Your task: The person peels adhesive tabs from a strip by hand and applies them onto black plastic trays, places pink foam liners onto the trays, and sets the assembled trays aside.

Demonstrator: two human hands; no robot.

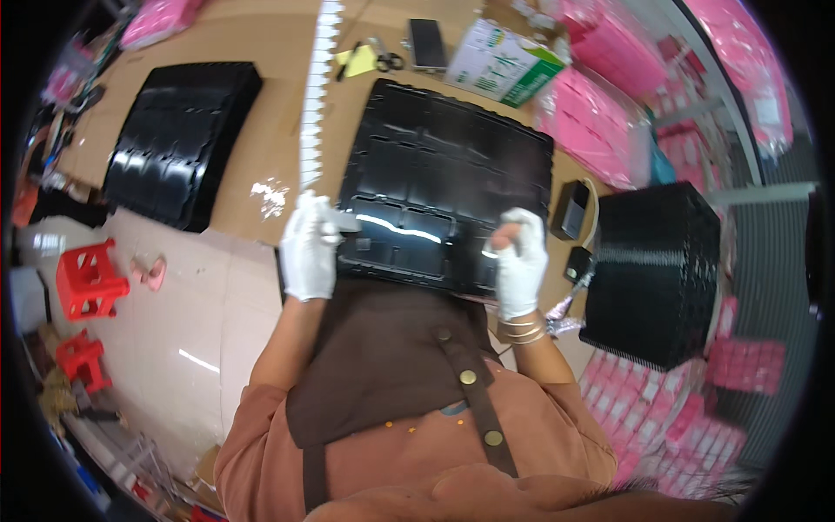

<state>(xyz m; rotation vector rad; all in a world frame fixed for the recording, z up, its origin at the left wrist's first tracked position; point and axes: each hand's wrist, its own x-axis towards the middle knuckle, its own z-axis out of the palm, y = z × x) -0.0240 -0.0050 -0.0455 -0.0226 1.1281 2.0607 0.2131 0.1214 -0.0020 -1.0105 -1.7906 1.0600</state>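
Note:
In front of me on the brown work surface lies a black plastic tray (400, 170) with moulded rectangular compartments. My left hand (310, 248), in a white glove, is at the tray's near left edge. Its fingers are closed on a small pale flat piece (349, 223) that reaches over the tray's edge. A long white strip with a notched edge (315, 96) runs away from that hand toward the back. At the near right corner is my gloved right hand (522, 265), fingers curled together and one fingertip bare. Whatever it may hold is hidden.
Another black tray (178, 139) lies at the left. A stack of black trays (652, 274) stands at the right, beside a black box-shaped device (570, 210) with a cable. Behind are scissors (389, 59), a dark phone-like box (427, 43), a white-green carton (500, 63) and pink packages (587, 122).

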